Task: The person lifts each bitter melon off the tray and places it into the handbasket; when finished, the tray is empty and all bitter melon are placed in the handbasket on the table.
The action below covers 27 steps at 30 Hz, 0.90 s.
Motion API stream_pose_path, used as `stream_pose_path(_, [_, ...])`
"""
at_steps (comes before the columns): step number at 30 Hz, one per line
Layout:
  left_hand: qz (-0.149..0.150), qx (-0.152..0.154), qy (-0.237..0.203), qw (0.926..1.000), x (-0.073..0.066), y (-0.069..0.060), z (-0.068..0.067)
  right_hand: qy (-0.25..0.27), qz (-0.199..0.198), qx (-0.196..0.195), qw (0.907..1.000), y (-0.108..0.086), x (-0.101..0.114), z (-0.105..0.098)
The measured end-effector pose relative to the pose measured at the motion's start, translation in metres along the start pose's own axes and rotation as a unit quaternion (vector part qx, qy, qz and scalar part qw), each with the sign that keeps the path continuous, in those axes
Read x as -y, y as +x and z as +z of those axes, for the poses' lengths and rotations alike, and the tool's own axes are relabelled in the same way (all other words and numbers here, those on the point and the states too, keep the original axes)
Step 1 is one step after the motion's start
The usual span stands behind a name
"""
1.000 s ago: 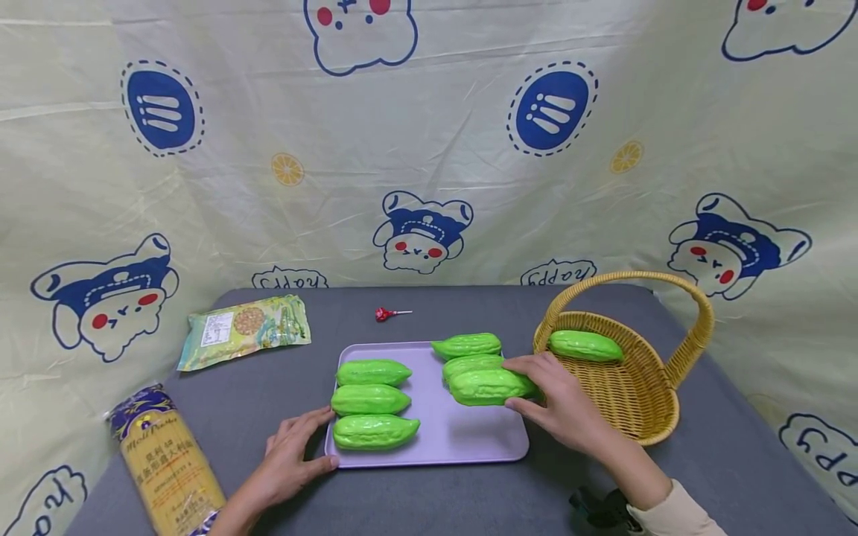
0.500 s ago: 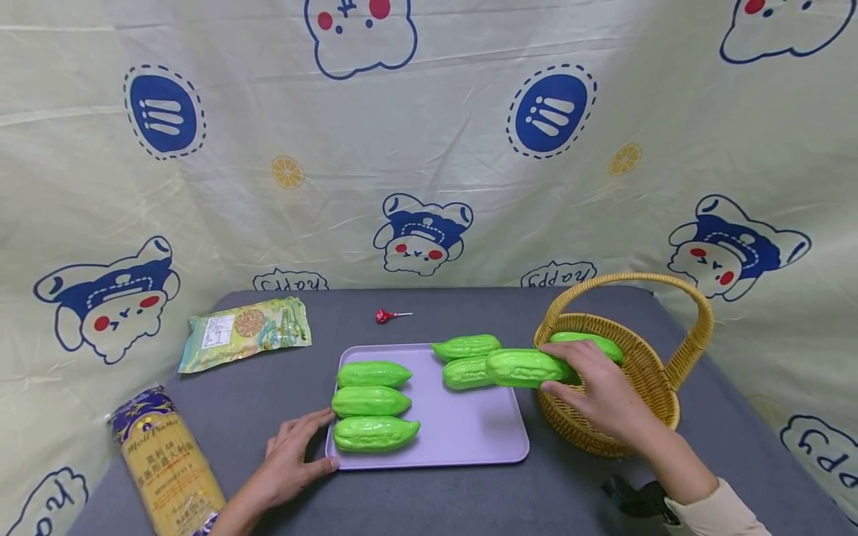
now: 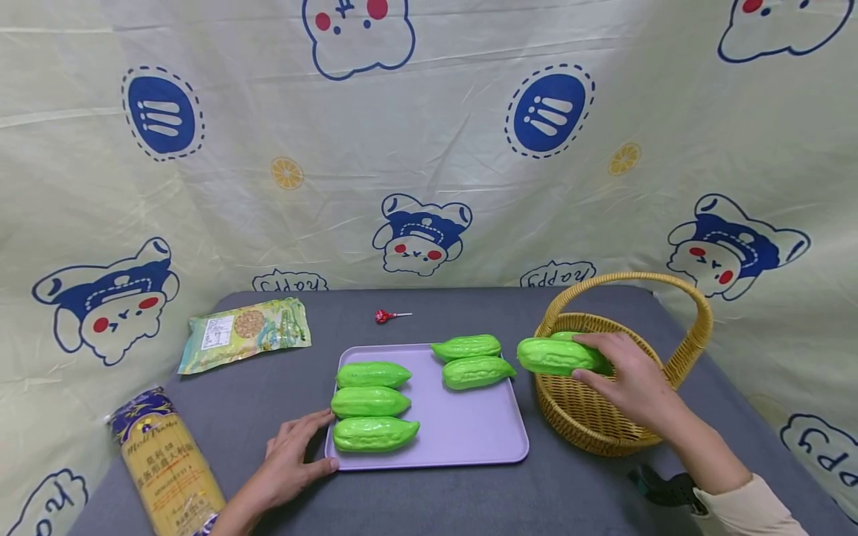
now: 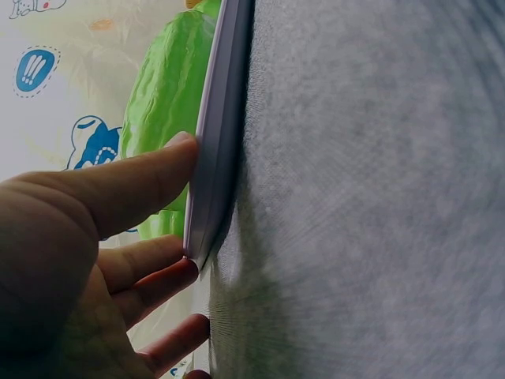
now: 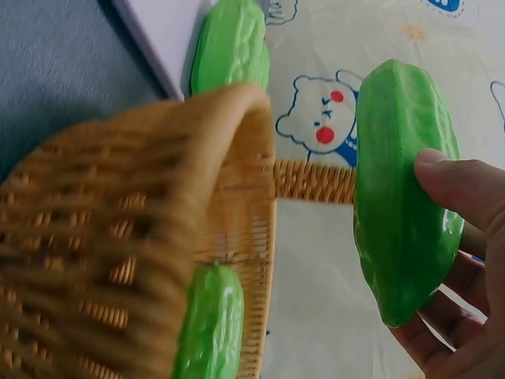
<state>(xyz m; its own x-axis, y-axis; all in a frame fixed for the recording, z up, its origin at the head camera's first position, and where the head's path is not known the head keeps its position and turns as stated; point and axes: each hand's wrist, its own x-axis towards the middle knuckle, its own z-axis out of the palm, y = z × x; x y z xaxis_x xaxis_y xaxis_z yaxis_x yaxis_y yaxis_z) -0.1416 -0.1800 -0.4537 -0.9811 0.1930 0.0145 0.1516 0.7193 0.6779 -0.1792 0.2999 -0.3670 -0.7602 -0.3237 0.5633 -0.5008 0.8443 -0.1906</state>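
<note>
And here, above the basket (image 3: 565, 420) near the tabletop's right edge, a green gourd (image 3: 551, 356) is held in the air, pinched between the thumb and fingers of the right hand (image 3: 630, 381), its left end carried out past the basket's left rim. Inside that basket, against the far wall, another gourd (image 5: 211, 324) is seen, partly covered from the head view. Over at the lilac tray (image 3: 462, 439), the front left corner is touched by the left hand (image 3: 293, 455), thumb at the front edge, fingers loosely spread at the left edge, nothing clasped. Three gourds (image 3: 371, 403) are lined up along the tray's left edge; two more (image 3: 477, 373) are set at its far right corner, the nearer one's tip pushed over the right edge. By the tabletop's far left corner a green packet (image 3: 248, 333) is laid, a yellow packet (image 3: 173, 473) is stretched along the left edge, and a red lollipop (image 3: 383, 316) is placed near the far edge.
</note>
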Motion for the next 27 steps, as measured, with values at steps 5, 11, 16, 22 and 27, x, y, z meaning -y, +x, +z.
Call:
stream_pose_path(5, [-0.001,0.002,0.002,1.0000,0.000,0.000,0.000,-0.005,0.034,0.027,0.9991,-0.004,-0.009,-0.005])
stream_pose_path(11, [-0.004,0.005,0.003,1.0000,0.000,0.000,-0.001,-0.022,0.053,0.046,0.9973,-0.007,-0.020,-0.009])
stream_pose_path(16, [-0.005,0.007,0.004,1.0000,-0.001,0.000,-0.001,-0.016,0.070,0.066,0.9952,-0.006,-0.027,-0.014])
stream_pose_path(22, [-0.004,0.005,0.003,1.0000,-0.001,-0.001,-0.001,-0.022,0.085,0.086,0.9925,-0.004,-0.035,-0.017])
stream_pose_path(27, [0.000,0.002,0.002,1.0000,-0.001,-0.001,-0.001,-0.028,0.095,0.104,0.9896,-0.002,-0.039,-0.017])
